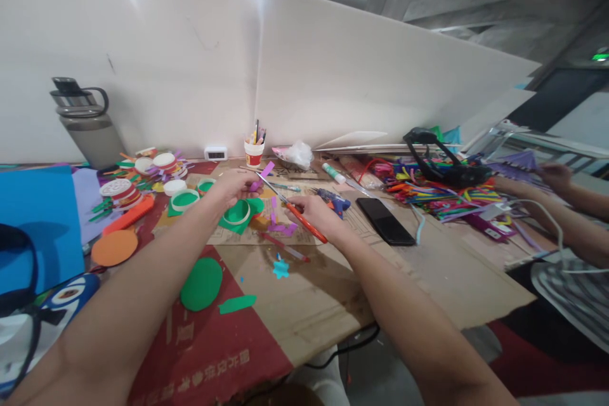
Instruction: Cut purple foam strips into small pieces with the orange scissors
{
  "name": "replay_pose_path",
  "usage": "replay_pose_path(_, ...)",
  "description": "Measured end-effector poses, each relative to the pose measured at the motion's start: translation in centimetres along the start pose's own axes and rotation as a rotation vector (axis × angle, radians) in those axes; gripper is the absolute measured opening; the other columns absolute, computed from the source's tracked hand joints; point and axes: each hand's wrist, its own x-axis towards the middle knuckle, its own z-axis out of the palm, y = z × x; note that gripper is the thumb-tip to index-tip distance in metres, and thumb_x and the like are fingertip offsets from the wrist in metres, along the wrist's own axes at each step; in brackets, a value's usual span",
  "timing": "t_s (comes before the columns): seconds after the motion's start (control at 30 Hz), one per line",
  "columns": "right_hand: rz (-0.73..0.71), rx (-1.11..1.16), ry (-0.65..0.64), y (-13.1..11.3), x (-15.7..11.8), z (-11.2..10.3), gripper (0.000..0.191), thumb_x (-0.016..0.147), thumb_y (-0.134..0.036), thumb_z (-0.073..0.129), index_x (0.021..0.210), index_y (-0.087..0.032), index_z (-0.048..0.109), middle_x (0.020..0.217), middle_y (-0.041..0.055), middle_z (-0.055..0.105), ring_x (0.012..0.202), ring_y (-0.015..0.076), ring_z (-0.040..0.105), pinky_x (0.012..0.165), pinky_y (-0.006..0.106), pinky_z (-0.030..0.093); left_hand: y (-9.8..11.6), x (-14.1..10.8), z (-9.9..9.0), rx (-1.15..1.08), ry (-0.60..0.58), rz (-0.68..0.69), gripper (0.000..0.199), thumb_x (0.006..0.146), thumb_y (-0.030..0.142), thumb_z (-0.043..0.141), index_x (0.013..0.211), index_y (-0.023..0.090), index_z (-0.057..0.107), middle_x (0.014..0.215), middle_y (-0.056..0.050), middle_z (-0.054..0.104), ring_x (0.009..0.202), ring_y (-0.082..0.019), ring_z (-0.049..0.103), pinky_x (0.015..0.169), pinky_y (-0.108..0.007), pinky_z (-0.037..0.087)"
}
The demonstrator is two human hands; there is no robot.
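My left hand [236,188] pinches a small piece of purple paper [268,169] above the cardboard-covered table. In my right hand [311,212] is a pair of scissors with orange handles [310,226]; their blades point up and left, close to the paper. More purple scraps [280,227] lie below the blades. Green paper with a pale ring [236,212] on it sits under my left hand. Nearer to me are a red pen [288,247], a blue flower-shaped cutout [280,268], a green paper disc [202,283] and a green strip [238,304].
At the left stand a water bottle [88,124] and decorated round pieces [118,193], with an orange disc [115,247] nearby. A pen cup [254,153] is by the white board. Rightward lie a phone [385,221], a glue gun [333,198] and pipe cleaners [423,193]. Another person's arms [537,209] reach in.
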Motion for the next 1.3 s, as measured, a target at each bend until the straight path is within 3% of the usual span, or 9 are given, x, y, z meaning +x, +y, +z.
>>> replay_pose_path(0.5, 0.063, 0.016, -0.032, -0.6, -0.5, -0.2, 0.015, 0.075, -0.021, 0.049, 0.061, -0.018, 0.05, 0.053, -0.0035, 0.043, 0.054, 0.0101, 0.041, 0.053, 0.022, 0.027, 0.2, -0.4, 0.4, -0.006, 0.052, -0.136, 0.007, 0.066, 0.007, 0.067, 0.06, 0.01, 0.065, 0.056, -0.007, 0.064, 0.049, -0.012, 0.059, 0.047, -0.02, 0.052)
replay_pose_path(0.73, 0.121, 0.018, 0.169, 1.8, 0.4, 0.7, 0.017, 0.079, -0.026, 0.054, 0.083, -0.017, 0.067, 0.06, -0.0005, 0.056, 0.056, 0.0132, 0.049, 0.056, 0.023, 0.035, 0.8, -0.6, 0.0, -0.115, -0.018, -0.043, 0.007, 0.069, 0.003, 0.07, 0.071, 0.009, 0.067, 0.068, -0.008, 0.068, 0.058, -0.013, 0.065, 0.056, -0.021, 0.056)
replay_pose_path(0.9, 0.047, 0.068, 0.293, 2.3, 0.8, 1.1, 0.033, 0.084, -0.035, 0.054, 0.108, -0.015, 0.065, 0.077, 0.0028, 0.063, 0.069, 0.016, 0.054, 0.067, 0.026, 0.043, 0.9, -0.7, 0.2, -0.22, -0.041, -0.007, 0.009, 0.069, 0.003, 0.07, 0.076, 0.008, 0.068, 0.077, -0.01, 0.07, 0.07, -0.015, 0.069, 0.067, -0.024, 0.058)
replay_pose_path(1.07, -0.06, 0.16, 0.288, 1.7, 0.8, 1.7, 0.043, 0.088, -0.046, 0.053, 0.12, -0.018, 0.056, 0.111, 0.0103, 0.063, 0.101, 0.0214, 0.058, 0.087, 0.032, 0.045, 1.1, -0.9, 0.7, -0.25, 0.014, 0.03, 0.011, 0.069, 0.009, 0.073, 0.079, 0.011, 0.069, 0.07, -0.003, 0.067, 0.058, -0.008, 0.061, 0.05, -0.017, 0.048)
replay_pose_path(1.13, -0.042, 0.215, 0.298, 1.6, 0.7, 2.0, 0.04, 0.088, -0.046, 0.053, 0.118, -0.02, 0.055, 0.106, 0.0083, 0.064, 0.097, 0.0199, 0.059, 0.084, 0.031, 0.046, 1.1, -1.1, 1.0, -0.261, 0.003, 0.055, 0.013, 0.068, 0.008, 0.073, 0.08, 0.012, 0.069, 0.064, -0.001, 0.063, 0.052, -0.006, 0.056, 0.046, -0.015, 0.043)
replay_pose_path(1.3, 0.072, 0.405, 0.246, 1.5, 0.6, 2.5, 0.035, 0.086, -0.051, 0.055, 0.103, -0.021, 0.055, 0.068, -0.0024, 0.053, 0.058, 0.0128, 0.053, 0.055, 0.023, 0.044, 1.1, -1.8, 1.9, -0.236, -0.027, 0.102, 0.015, 0.068, 0.013, 0.076, 0.08, 0.011, 0.067, 0.064, -0.001, 0.063, 0.052, -0.006, 0.056, 0.045, -0.015, 0.041)
